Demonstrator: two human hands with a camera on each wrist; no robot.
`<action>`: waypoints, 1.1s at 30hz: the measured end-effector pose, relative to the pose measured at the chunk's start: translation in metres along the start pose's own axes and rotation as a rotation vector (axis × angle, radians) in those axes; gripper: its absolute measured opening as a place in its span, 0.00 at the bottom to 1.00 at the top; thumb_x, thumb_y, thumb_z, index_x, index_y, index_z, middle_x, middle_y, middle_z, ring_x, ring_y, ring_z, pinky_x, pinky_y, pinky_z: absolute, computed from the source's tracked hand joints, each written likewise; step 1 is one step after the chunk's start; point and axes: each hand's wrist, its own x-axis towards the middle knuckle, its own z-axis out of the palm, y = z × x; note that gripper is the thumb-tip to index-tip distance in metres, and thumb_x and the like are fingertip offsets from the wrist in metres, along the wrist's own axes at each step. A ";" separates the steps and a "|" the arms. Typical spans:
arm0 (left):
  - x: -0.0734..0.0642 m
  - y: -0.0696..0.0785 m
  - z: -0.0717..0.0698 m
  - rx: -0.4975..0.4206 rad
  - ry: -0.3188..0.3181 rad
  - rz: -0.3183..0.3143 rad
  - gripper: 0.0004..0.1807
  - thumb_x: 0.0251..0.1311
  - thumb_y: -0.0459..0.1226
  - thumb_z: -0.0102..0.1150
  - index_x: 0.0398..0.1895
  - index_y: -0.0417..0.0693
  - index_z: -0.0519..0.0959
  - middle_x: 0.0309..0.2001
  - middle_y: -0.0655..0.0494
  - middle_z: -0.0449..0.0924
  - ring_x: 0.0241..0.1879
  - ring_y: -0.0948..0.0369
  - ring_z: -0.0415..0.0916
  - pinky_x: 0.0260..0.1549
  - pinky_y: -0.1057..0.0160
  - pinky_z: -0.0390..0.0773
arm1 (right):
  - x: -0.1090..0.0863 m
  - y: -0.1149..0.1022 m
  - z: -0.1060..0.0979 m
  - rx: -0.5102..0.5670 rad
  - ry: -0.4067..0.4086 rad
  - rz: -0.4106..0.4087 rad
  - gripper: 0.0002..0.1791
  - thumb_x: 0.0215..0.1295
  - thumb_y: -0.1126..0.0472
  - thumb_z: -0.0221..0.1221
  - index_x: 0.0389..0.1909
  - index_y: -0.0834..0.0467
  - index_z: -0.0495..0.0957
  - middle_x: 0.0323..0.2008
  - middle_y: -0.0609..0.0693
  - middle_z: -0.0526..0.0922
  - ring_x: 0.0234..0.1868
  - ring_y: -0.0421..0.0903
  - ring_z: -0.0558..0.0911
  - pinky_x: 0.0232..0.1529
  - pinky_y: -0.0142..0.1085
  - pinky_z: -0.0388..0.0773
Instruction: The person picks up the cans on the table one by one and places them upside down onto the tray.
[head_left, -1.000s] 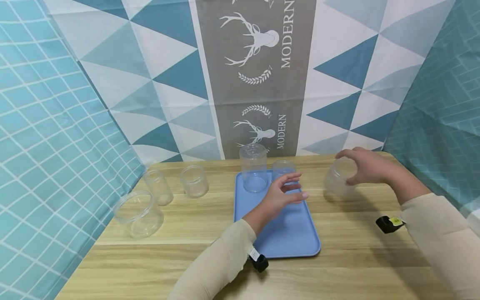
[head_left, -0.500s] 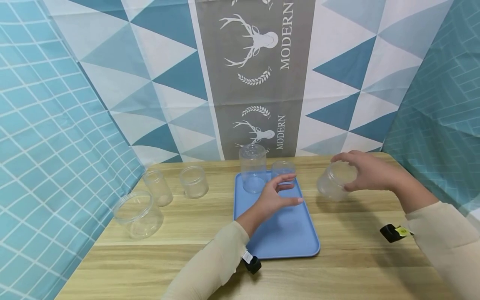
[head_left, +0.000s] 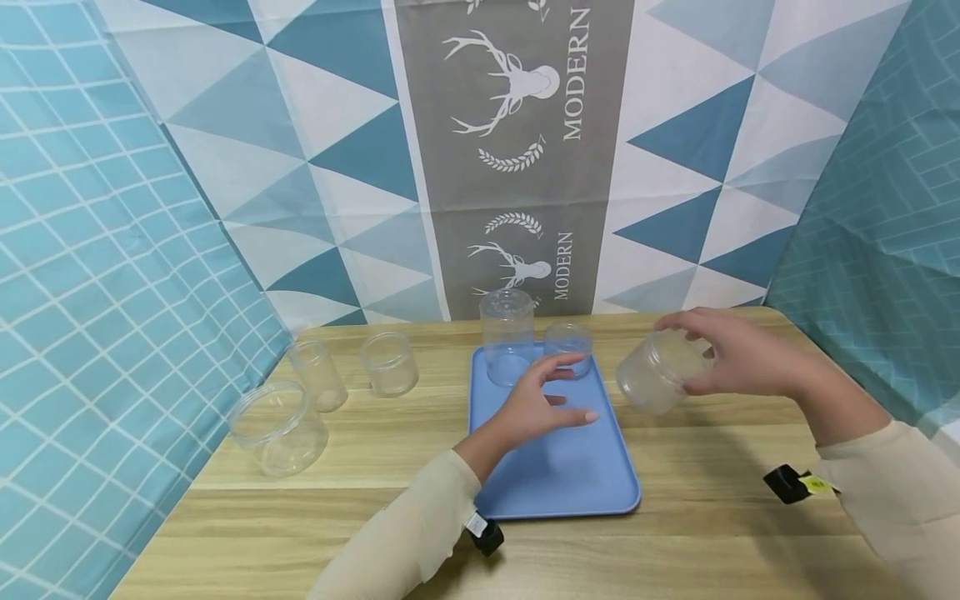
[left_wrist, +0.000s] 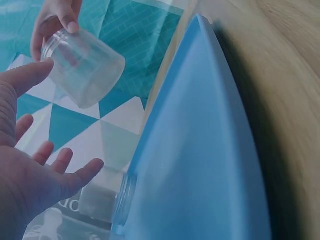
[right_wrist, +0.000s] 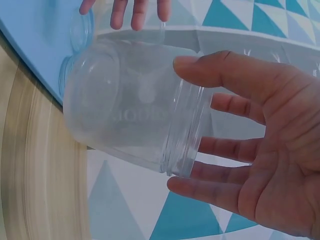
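Thumb on one side, fingertips on the other, the right hand [head_left: 750, 354] pinches a clear jar [head_left: 648, 375] by its ridged neck. The jar leans, base toward the blue tray [head_left: 577, 467], just off the tray's right edge and seemingly above the wooden table [head_left: 705, 533]. The left hand [head_left: 528, 404], fingers spread wide, holds nothing over the tray. I'd squeeze evenly, since those smooth walls could slip, steady the tilt, and give room to the tall jar [head_left: 507, 333] and short jar [head_left: 570, 340] at the tray's far end.

Right fingers [right_wrist: 220, 68] pinch clear jar [right_wrist: 137, 115] by ridged neck [right_wrist: 184, 131]; blue tray [right_wrist: 30, 30] in upper-left corner.
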 end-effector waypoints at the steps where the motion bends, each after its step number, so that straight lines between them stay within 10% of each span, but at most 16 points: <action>1: -0.001 0.000 -0.002 0.013 -0.001 0.005 0.40 0.47 0.37 0.77 0.66 0.64 0.71 0.64 0.65 0.65 0.60 0.65 0.69 0.53 0.56 0.77 | -0.001 -0.001 0.001 0.005 0.002 -0.007 0.39 0.43 0.60 0.78 0.60 0.58 0.73 0.52 0.57 0.77 0.49 0.59 0.77 0.37 0.50 0.82; 18: -0.020 -0.001 -0.024 0.189 0.004 0.047 0.43 0.45 0.41 0.78 0.68 0.59 0.70 0.65 0.59 0.63 0.62 0.56 0.65 0.53 0.50 0.77 | -0.008 -0.008 0.014 0.162 0.007 -0.047 0.41 0.44 0.61 0.77 0.61 0.61 0.71 0.57 0.58 0.74 0.52 0.60 0.76 0.41 0.53 0.82; 33: -0.028 -0.003 -0.032 0.012 0.035 0.018 0.43 0.46 0.35 0.77 0.68 0.62 0.69 0.66 0.59 0.62 0.64 0.57 0.65 0.55 0.49 0.76 | -0.007 -0.005 0.035 0.282 0.057 -0.162 0.41 0.46 0.60 0.77 0.63 0.59 0.69 0.59 0.53 0.73 0.53 0.56 0.77 0.45 0.48 0.81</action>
